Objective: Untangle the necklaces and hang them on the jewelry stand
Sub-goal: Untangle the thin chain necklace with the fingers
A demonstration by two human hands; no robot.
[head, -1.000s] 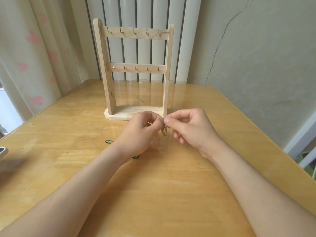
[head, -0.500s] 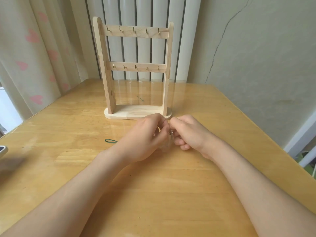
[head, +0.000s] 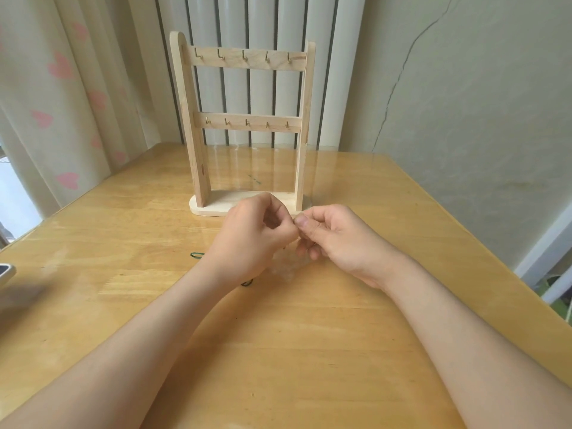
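On the tabletop [head: 309, 351] the jewelry stand [head: 244, 125] holds nothing yet; left hand [head: 250, 239] and right hand [head: 337, 239] pinch a mostly hidden necklace tangle.

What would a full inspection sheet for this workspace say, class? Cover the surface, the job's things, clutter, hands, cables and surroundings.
Surface: wooden table, glossy.
Job's things: jewelry stand upright at the far side, all ten hooks bare; necklace, green cord loops showing beside the left wrist.
Clutter: clear film under the hands, blurred; device edge at far left.
Hands: left hand and right hand meet fingertip to fingertip, pinching a small, mostly hidden piece, apparently of the necklace.
Cables: nothing seen.
Surroundings: heart-print curtain, cracked wall.
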